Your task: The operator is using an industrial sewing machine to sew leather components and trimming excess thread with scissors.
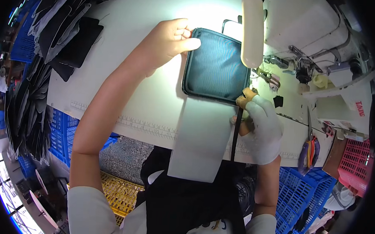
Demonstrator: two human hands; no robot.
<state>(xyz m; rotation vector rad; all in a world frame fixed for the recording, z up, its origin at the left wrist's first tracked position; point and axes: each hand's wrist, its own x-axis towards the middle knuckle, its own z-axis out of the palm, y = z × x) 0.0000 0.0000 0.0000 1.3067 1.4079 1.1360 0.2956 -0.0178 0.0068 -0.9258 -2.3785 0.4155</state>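
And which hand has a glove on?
The right hand, at the lower right corner of the dark pouch: it wears a white glove, while the left hand, at the upper left corner, is bare.

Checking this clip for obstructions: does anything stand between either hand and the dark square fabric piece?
Nothing visible does: the left hand touches the fabric piece at its upper left, the right hand at its lower right. A cream bar hides its upper right corner, clear of both hands.
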